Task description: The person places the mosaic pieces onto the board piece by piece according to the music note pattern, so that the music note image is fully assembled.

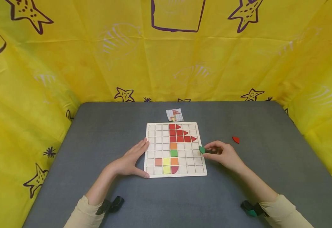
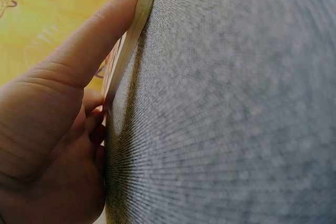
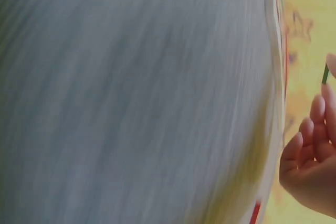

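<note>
A wooden grid board (image 1: 188, 161) lies on the table, holding red squares and triangles in its upper rows. Lower down sit orange and yellow squares, a green square (image 1: 173, 153) and a red quarter-circle tile (image 1: 174, 169). My left hand (image 1: 128, 161) rests against the board's left edge, fingers extended, thumb (image 2: 100, 35) at the near corner. Between thumb and fingertips, my right hand (image 1: 225, 155) pinches a green tile (image 1: 202, 149) with a curved edge, just at the board's right edge. In the right wrist view only a thin side of that green tile (image 3: 325, 73) shows.
A small printed card (image 1: 174, 115) with a coloured pattern lies behind the board. One loose red tile (image 1: 236, 139) with a curved edge lies to the right, beyond my right hand. Yellow patterned cloth (image 1: 160, 69) hangs around the grey table (image 1: 111, 120).
</note>
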A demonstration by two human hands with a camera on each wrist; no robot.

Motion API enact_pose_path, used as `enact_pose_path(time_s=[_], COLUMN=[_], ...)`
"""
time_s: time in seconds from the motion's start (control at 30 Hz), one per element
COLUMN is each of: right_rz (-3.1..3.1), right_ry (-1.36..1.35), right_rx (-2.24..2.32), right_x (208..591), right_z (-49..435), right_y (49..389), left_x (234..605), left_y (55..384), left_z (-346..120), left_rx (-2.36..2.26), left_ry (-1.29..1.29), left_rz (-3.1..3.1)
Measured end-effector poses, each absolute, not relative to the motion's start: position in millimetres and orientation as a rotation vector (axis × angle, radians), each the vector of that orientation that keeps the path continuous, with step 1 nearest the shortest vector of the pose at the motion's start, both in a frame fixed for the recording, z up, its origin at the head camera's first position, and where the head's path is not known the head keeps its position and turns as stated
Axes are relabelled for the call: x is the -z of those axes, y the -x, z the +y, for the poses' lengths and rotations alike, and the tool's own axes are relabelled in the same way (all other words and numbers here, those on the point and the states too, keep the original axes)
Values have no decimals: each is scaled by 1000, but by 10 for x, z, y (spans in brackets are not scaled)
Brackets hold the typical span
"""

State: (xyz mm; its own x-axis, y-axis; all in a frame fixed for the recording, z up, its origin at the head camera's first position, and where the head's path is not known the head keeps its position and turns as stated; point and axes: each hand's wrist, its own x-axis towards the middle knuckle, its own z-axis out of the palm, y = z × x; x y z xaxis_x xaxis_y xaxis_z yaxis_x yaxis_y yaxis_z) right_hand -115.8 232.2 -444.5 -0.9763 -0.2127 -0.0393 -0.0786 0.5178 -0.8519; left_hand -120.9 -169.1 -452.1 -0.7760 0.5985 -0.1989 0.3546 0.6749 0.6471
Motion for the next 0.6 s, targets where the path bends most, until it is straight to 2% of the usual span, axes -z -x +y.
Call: enact_pose_path(time_s=[0.3, 0.6], right_rz=[2532, 2635], right_ry=[456, 865], right_rx=[1382, 1109], right_x=[4421, 4432], right_z=[1690, 1184], right_y=[1116, 1064], left_x=[4519, 4508], left_y=[1218, 1214], left_z=[-1700, -1698], left_rx=[-841, -844], left_ry=[-741, -725], left_rz=[2496, 2487])
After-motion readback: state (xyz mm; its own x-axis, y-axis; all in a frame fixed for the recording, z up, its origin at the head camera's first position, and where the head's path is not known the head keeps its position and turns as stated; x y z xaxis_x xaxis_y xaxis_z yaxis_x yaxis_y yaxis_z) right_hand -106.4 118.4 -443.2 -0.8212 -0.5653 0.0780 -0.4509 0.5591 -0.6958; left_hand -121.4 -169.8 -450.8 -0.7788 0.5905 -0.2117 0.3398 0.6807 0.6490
